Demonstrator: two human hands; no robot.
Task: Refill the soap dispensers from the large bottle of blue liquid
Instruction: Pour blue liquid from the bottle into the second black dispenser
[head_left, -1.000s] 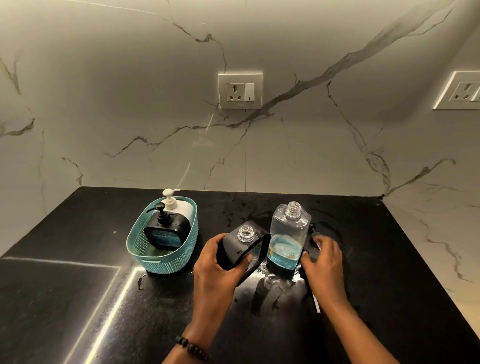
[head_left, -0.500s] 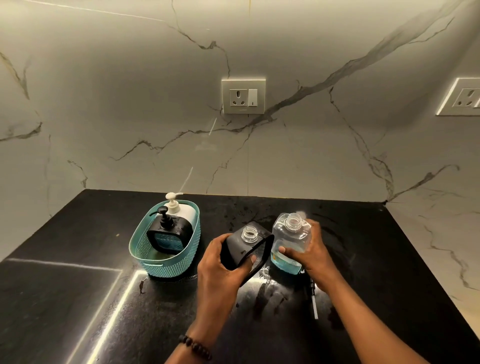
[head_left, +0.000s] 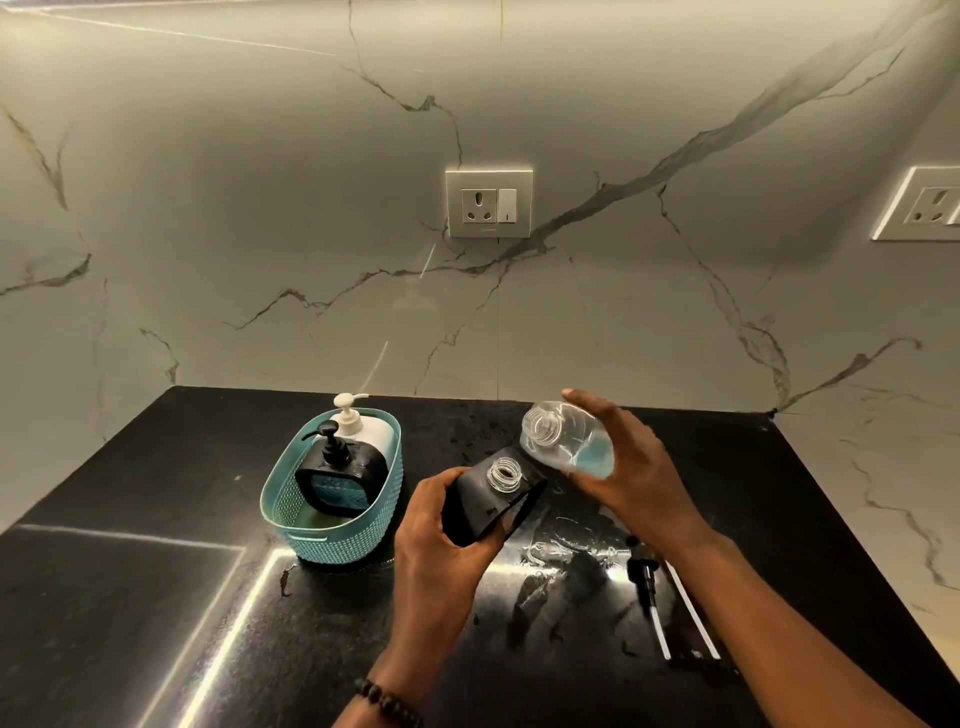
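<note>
The clear bottle (head_left: 566, 441) has a little blue soap inside. It tips over the black dispenser's (head_left: 488, 501) open neck. The right hand (head_left: 631, 467) grips the bottle, and the left hand (head_left: 441, 540) grips the dispenser.

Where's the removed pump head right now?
In the head view, the pump head lies on the black counter, under the right forearm, right of the wet patch.

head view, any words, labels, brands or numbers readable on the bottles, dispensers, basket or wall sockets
No text can be read anywhere.
Clear bottle in the right hand: no label shows.
Black dispenser in the left hand: a small mark, too small to read.
Wall socket: a faint line under the holes, blurred.
</note>
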